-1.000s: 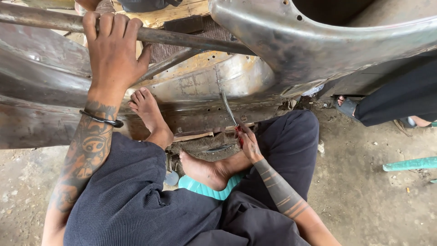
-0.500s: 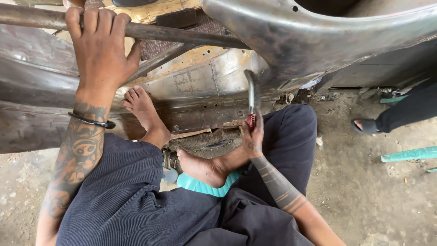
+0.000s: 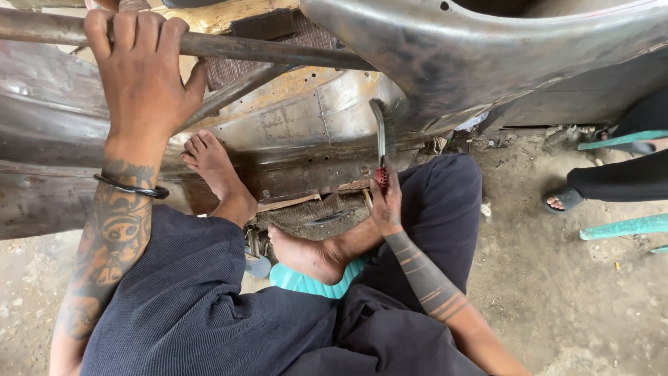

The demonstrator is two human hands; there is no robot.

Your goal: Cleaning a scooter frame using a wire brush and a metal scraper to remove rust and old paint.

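My left hand [image 3: 142,76] grips a rusty metal bar [image 3: 278,52] that runs across the top of a bare, worn vehicle body shell [image 3: 445,63]. My right hand [image 3: 387,205] holds a wire brush [image 3: 380,136] by its red handle, its curved bristled head pointing up against the shell's lower panel [image 3: 299,129]. I sit on the ground with both bare feet near the panel: one foot [image 3: 212,167] presses on it, the other [image 3: 306,254] lies under my right wrist.
Another person's sandalled foot [image 3: 563,200] and dark trouser leg [image 3: 619,179] are at the right, beside teal bars [image 3: 623,228]. A teal object [image 3: 306,282] lies under my legs. The ground is dusty concrete [image 3: 557,292] with small debris.
My right hand has raised the brush so its head stands upright against the panel. The other person's leg has shifted further right. My left hand stays on the bar.
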